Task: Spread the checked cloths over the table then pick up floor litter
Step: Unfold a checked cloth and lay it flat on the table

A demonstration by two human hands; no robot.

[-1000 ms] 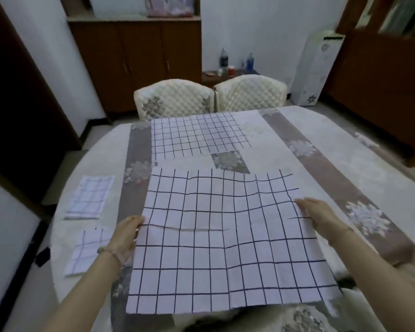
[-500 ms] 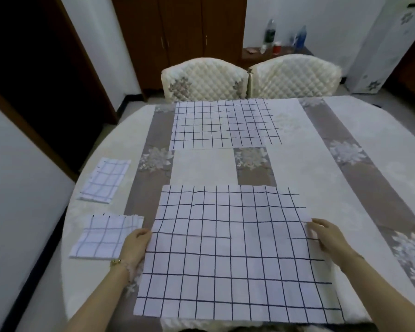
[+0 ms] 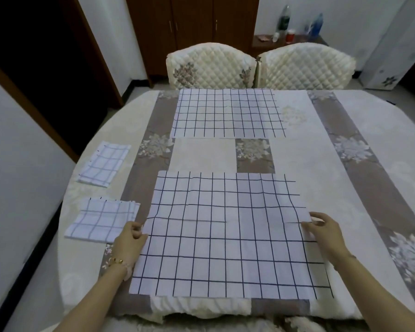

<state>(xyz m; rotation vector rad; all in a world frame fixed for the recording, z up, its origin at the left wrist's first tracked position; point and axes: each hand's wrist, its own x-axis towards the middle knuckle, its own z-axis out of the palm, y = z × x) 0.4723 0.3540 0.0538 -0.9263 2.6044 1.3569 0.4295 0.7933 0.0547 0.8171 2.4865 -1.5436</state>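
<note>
A large white cloth with dark checks [image 3: 225, 236] lies flat on the near part of the round table [image 3: 297, 159]. My left hand [image 3: 130, 243] pinches its left edge. My right hand [image 3: 324, 231] holds its right edge between thumb and fingers. A second spread checked cloth [image 3: 228, 113] lies flat at the far side, apart from the near one. Two folded checked cloths rest on the table's left: one [image 3: 103, 221] just beside my left hand, another [image 3: 104, 164] farther back.
Two quilted cream chairs [image 3: 211, 65] [image 3: 307, 65] stand against the table's far edge. Behind them are a brown cabinet [image 3: 192, 20], a low stand with bottles [image 3: 284, 20] and a white appliance [image 3: 398, 44]. A narrow strip of floor [image 3: 29, 271] runs along the left wall.
The near cloth has been lowered from a raised, rippled hold and now lies flat on the table. The view has tilted down and shifted closer; both hands stay at the cloth's side edges.
</note>
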